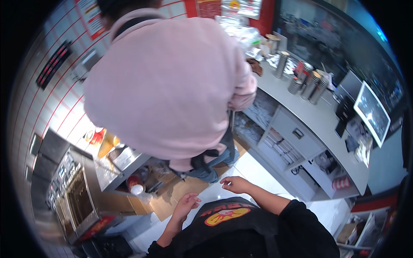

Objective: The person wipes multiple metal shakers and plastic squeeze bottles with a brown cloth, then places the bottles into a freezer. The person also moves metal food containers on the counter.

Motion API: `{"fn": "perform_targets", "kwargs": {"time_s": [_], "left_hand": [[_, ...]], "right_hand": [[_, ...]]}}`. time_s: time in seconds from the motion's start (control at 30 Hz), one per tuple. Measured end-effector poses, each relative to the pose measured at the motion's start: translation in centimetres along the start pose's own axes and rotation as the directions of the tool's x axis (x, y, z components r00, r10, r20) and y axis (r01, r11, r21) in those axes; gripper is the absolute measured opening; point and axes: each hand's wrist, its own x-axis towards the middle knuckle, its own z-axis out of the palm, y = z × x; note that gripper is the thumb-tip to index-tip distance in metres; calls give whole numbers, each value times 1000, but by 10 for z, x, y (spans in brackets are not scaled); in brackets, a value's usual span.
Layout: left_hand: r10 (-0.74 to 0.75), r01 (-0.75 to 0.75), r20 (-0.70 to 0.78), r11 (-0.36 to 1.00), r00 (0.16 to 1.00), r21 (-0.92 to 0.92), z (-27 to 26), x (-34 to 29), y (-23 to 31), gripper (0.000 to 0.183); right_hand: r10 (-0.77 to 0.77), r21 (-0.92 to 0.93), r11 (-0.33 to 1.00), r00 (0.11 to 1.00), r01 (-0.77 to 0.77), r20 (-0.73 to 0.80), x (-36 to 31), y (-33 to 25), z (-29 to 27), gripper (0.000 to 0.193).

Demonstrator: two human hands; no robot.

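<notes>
Both my hands hover in front of my dark apron (202,225), which bears a yellow and red emblem. My left hand (186,205) has its fingers loosely curved and apart, with nothing seen in it. Level with the co-worker's legs, my right hand (236,185) is half curled, its fingers apart, and I see nothing in it. Neither hand touches anything but air. Just ahead stands a co-worker in a pink sweatshirt (167,81), back turned to me; that person's hands are hidden by the body.
Along the right runs a grey counter (297,96) with metal cylinders (282,64) and a tilted screen (372,112); shelves lie below. At left are a steel worktable (118,167) and a fryer-like steel unit (79,200). Flattened cardboard (174,198) covers part of the white tiled floor.
</notes>
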Motion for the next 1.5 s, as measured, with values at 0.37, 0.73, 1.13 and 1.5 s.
{"fn": "perform_targets", "kwargs": {"time_s": [0.37, 0.73, 1.13, 1.5], "left_hand": [[40, -72, 179, 983, 983, 171, 148, 125, 50, 31], [208, -205, -102, 978, 973, 36, 191, 182, 135, 59], [357, -423, -487, 906, 797, -28, 201, 256, 136, 26], [24, -667, -964, 727, 264, -164, 155, 247, 158, 59]], "right_hand": [[387, 245, 916, 863, -318, -326, -156, 126, -45, 31], [448, 372, 873, 821, -316, -353, -151, 140, -104, 28], [206, 202, 970, 891, -132, -405, -23, 154, -301, 30], [113, 261, 963, 983, -71, -147, 94, 185, -406, 28]]}}
